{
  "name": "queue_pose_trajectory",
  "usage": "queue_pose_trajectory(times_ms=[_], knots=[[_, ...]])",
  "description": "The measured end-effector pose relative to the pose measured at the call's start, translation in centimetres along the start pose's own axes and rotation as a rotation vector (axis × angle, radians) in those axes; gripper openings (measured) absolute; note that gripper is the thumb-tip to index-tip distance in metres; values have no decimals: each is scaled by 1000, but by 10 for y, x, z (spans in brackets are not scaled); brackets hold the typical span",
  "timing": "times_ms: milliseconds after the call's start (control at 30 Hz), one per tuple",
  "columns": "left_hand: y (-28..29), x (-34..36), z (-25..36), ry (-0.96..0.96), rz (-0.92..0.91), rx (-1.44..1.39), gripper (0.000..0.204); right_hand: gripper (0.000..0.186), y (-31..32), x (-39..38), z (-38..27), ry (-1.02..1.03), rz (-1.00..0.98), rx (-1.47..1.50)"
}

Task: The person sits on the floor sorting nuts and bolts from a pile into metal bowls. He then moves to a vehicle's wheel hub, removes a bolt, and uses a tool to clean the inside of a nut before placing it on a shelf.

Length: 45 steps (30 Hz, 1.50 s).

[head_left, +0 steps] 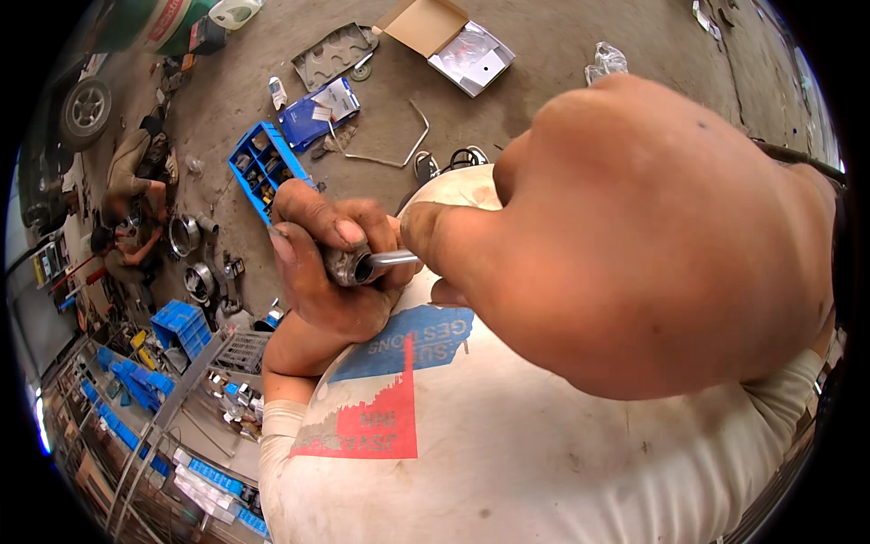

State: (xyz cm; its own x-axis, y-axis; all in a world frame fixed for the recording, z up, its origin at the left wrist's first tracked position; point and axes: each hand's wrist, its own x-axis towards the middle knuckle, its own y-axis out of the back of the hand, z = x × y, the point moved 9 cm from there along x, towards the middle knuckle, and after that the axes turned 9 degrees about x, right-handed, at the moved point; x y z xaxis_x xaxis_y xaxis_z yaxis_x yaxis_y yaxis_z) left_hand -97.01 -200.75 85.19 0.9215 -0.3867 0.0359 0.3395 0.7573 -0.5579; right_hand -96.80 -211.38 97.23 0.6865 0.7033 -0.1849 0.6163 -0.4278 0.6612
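Note:
Close to my chest, my left hand (317, 272) is closed around a small, hollow metal cylinder (343, 267), dark and worn, its open end turned to the right. My right hand (634, 236) looms large on the right, fingers bent around a thin, shiny metal rod (395, 258). The rod's left end is at the cylinder's mouth; I cannot tell how deep it reaches. The right palm and fingers hide the rod's other end, so its kind does not show. Below both hands spreads my pale, stained shirt (544, 444).
On the floor ahead lie a blue divided tray (237, 166) of small parts, a blue package (340, 98), a bent metal tube (421, 136) and an open cardboard box (471, 68). Two people crouch by metal rings at the left. Blue crates (181, 326) and a metal rack (159, 435) stand lower left.

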Motion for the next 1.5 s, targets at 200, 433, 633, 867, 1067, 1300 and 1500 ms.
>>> queue_pose_trajectory(times_ms=[200,433,633,867,1067,1300,1500], knots=[[-11,4,4,-16,2,77,39,20,5,2,-2,-1,4,49],[-14,1,2,-24,17,-67,41,17,-2,2,2,-61,26,241],[-14,1,4,-39,-31,-14,41,22,-31,-2,42,-158,-176,456],[-20,-2,-6,179,77,-80,33,33,-42,0,59,-239,-170,692],[-18,4,-14,238,45,-89,34,35,-39,-4,64,-333,-159,668],[-21,7,-19,227,-82,-308,42,35,-29,-7,65,-299,-107,783],[-19,8,-31,366,-76,-416,47,25,-7,-6,62,-158,134,407]])
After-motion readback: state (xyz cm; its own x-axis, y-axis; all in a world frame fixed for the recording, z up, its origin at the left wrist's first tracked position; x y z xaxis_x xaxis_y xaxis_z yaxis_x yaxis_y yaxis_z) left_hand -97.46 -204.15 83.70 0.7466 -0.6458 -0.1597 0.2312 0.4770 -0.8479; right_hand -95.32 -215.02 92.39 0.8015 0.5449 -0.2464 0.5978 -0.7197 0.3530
